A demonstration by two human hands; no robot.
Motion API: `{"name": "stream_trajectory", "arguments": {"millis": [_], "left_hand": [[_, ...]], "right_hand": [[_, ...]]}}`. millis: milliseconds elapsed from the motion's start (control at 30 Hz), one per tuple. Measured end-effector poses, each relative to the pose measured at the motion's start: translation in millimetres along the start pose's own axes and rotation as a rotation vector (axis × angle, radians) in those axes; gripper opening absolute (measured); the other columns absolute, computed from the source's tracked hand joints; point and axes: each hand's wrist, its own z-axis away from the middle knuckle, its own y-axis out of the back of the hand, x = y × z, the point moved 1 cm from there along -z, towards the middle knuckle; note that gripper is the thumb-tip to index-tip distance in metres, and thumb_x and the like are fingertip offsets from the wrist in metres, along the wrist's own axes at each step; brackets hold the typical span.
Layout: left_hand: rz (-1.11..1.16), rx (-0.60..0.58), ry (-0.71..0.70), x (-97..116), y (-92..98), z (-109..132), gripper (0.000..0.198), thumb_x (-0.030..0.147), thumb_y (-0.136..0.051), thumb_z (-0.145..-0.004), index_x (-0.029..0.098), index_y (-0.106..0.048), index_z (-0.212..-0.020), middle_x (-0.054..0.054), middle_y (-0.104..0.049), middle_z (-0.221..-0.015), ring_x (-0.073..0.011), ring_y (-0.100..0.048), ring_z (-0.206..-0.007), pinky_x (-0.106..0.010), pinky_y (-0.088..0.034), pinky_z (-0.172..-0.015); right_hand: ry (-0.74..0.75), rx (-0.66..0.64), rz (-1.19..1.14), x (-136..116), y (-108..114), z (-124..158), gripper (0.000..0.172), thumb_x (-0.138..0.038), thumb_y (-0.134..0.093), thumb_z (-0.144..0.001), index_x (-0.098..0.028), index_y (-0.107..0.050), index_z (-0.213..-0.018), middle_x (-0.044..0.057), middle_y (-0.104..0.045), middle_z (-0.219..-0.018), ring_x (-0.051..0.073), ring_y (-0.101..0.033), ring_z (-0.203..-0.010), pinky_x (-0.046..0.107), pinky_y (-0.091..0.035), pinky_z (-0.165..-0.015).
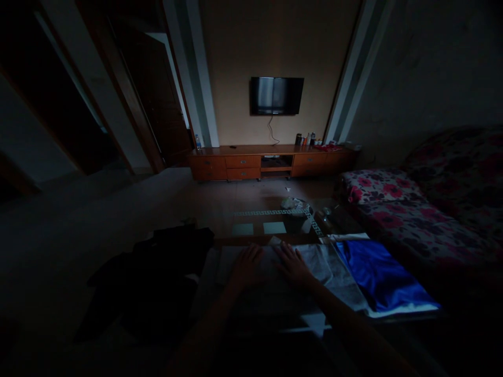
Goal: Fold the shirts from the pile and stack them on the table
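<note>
A grey cloth garment lies spread over the near part of a glass-topped table; its exact kind is hard to make out in the dim light. My left hand rests flat on it, fingers stretched away from me. Beside it, my right hand also lies on the cloth with its fingers spread, close to a raised corner of fabric. To the right sits a folded shiny blue garment on top of something white. A dark heap of clothing is at the left.
A flower-patterned sofa stands along the right. Farther off, a low wooden TV cabinet carries bottles and small items, under a wall-mounted television. A crumpled plastic bag is on the table's far part. Open floor stretches to the left.
</note>
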Motion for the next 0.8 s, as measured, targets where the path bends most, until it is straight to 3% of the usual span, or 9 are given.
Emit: {"name": "stream_trajectory", "arguments": {"millis": [167, 333, 433, 567, 700, 800], "left_hand": [[-0.097, 0.13, 0.296, -45, 5.4, 21, 0.092, 0.074, -0.05, -0.088, 0.018, -0.035, -0.16, -0.017, -0.028, -0.168, -0.0368, -0.018, -0.157, -0.055, -0.012, -0.127], [-0.087, 0.096, 0.319, -63, -1.5, 27, 0.092, 0.072, -0.052, -0.087, 0.017, -0.035, -0.159, -0.017, -0.025, -0.169, -0.0368, -0.017, -0.157, -0.055, -0.017, -0.126], [-0.055, 0.136, 0.363, -55, 4.2, 25, 0.078, 0.059, -0.051, -0.093, 0.017, -0.039, -0.157, -0.016, -0.028, -0.168, -0.0371, -0.019, -0.157, -0.054, -0.018, -0.126], [-0.067, 0.253, 0.45, -39, 23.4, 32, 0.054, 0.041, -0.04, -0.101, 0.015, -0.051, -0.146, -0.018, -0.045, -0.158, -0.0376, -0.032, -0.15, -0.056, -0.015, -0.126], [-0.134, 0.277, 0.536, -31, 35.7, 58, 0.057, 0.043, -0.038, -0.101, 0.01, -0.051, -0.145, -0.022, -0.05, -0.151, -0.0405, -0.041, -0.143, -0.058, -0.028, -0.119], [-0.144, 0.212, 0.424, -31, 31.7, 84, 0.07, 0.055, -0.049, -0.095, 0.018, -0.045, -0.154, -0.017, -0.04, -0.162, -0.0397, -0.032, -0.15, -0.056, -0.025, -0.122]], "right_hand": [[-0.316, 0.145, 0.154, 63, 2, 19, 0.075, -0.063, -0.03, -0.1, -0.02, -0.031, -0.162, 0.012, -0.011, -0.172, 0.034, -0.005, -0.159, 0.056, -0.011, -0.125], [-0.346, 0.137, 0.165, 82, -7, 21, 0.081, -0.068, -0.028, -0.098, -0.019, -0.028, -0.163, 0.015, -0.013, -0.172, 0.034, -0.006, -0.159, 0.055, -0.015, -0.125], [-0.344, 0.171, 0.171, 78, -6, 18, 0.076, -0.064, -0.026, -0.1, -0.018, -0.036, -0.16, 0.013, -0.019, -0.171, 0.032, -0.01, -0.159, 0.054, -0.013, -0.125], [-0.275, 0.224, 0.258, 62, 0, 19, 0.063, -0.048, -0.027, -0.102, -0.017, -0.049, -0.152, 0.012, -0.024, -0.17, 0.031, -0.012, -0.158, 0.058, -0.002, -0.126], [-0.274, 0.224, 0.233, 27, -6, 32, 0.067, -0.058, -0.031, -0.1, -0.028, -0.037, -0.16, 0.009, -0.013, -0.172, 0.041, -0.007, -0.157, 0.073, 0.002, -0.118], [-0.288, 0.182, 0.164, 2, -19, 49, 0.072, -0.072, -0.032, -0.096, -0.042, -0.027, -0.161, 0.006, -0.009, -0.173, 0.049, -0.006, -0.155, 0.082, -0.003, -0.111]]}}
